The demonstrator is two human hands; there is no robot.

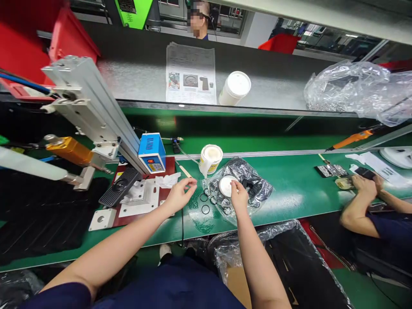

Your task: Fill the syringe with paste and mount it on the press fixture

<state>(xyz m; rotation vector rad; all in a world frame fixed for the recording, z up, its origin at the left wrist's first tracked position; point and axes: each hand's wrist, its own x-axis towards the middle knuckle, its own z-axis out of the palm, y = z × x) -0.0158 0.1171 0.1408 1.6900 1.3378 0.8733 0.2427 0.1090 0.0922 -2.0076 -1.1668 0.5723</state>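
Note:
My right hand (240, 197) is closed, with its fingertips pinched at the right edge of a white round lid (225, 187) over a clear plastic bag (264, 182) of black rings. My left hand (180, 195) is also closed, fingers pinched together left of the bag. A thin pale wooden stick (184, 171) meets its index finger; whether the fingers grip it is unclear. Several black rubber rings (205, 209) lie on the green bench (289, 193) between my hands. Behind them stands an open white tub (210, 159) with pale residue down its side.
To the left is a fixture (141, 197) holding a black pedal-like part (120, 186), beneath a metal post (93, 103). A blue control box (152, 152) sits beside it. On the shelf are papers (191, 64) and a white tub (234, 88). A co-worker's hands (367, 184) work at right.

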